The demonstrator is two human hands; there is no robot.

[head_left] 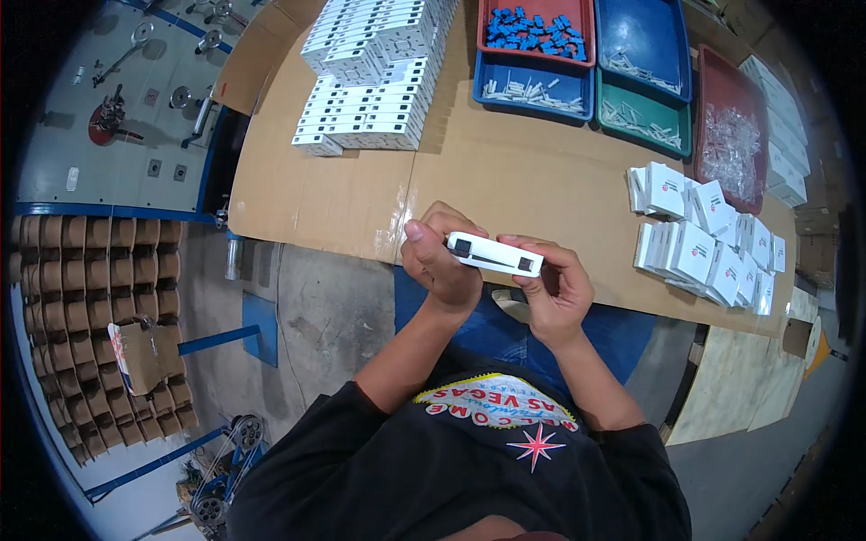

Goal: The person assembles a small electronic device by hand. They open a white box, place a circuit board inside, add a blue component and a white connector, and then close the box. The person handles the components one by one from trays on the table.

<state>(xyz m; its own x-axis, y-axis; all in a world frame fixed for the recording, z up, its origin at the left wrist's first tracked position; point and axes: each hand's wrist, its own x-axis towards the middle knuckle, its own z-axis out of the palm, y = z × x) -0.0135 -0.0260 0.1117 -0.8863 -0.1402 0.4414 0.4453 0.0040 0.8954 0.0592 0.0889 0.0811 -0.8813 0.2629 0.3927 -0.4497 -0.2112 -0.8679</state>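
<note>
Between my two hands is a slim white plastic casing (494,256), held up over the table's near edge. Its narrow side faces me and shows a dark square at each end and a thin dark wedge-shaped slot between them. My left hand (444,257) grips the left end, thumb pointing up. At the right end my right hand (555,284) pinches the casing between thumb and fingers. Farther back on the left, a tall stack of similar white casings (361,113) stands in tight rows, with dark squares along their edges.
Trays line the back right: a red tray (538,61) of blue parts, blue and green trays (606,135) of small white pieces, and a dark red tray (708,68) of clear plastic pieces. Small white boxes (695,252) pile at right. Cardboard (334,203) covers the table.
</note>
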